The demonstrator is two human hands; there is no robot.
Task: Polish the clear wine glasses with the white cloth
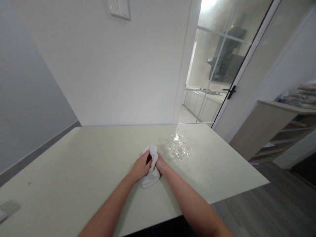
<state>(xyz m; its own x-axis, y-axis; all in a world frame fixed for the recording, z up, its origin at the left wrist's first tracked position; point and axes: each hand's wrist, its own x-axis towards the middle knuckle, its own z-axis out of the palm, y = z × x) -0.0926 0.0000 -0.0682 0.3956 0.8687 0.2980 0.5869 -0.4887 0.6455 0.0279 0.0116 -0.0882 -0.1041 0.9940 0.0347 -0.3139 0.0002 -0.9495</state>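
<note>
A white cloth [151, 179] is bunched between my two hands, just above the white table or resting on it; I cannot tell which. My left hand [141, 167] is closed on the cloth's left side, thumb and fingers curled around a dark gap. From the right, my right hand [161, 164] grips the same cloth, its fingers mostly hidden behind the folds. Whether something lies inside the cloth cannot be seen. Beyond my right hand stands a clear, shiny, many-pointed object [180, 146], like glass or clear plastic, touched by neither hand.
The white table [74, 164] meets a white wall at the back. A pale object [3, 214] shows at the far left edge. To the right are a glazed door with a black handle [231, 92] and a wooden shelf unit [268, 131].
</note>
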